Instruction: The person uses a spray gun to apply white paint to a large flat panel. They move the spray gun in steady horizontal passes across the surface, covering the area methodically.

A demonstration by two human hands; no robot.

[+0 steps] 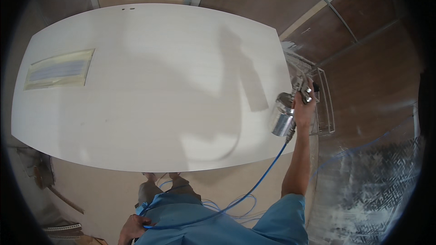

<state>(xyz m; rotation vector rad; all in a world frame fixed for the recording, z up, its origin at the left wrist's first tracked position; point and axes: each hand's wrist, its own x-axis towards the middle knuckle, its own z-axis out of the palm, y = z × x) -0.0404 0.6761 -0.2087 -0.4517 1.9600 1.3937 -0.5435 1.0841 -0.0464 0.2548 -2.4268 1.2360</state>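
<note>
My right hand [303,112] is wrapped round a metal spray gun [300,85] near the right end of a large white door panel [150,86]. A shiny metal cup [282,122] is attached to the gun, over the panel's right edge. From the gun's lower end a blue air hose [261,179] runs down and across my waist. Low on the left, my left hand [132,227] is closed on that hose beside my blue shirt. Masking covers a rectangular opening [59,70] at the panel's left end. No spray is visible.
Behind the panel's right end stands a thin wire-frame rack [326,102]. Loops of blue hose lie on the floor [68,172] near my legs. Brown wall panels [254,0] rise along the far side. A stained sheet [363,195] covers the right side.
</note>
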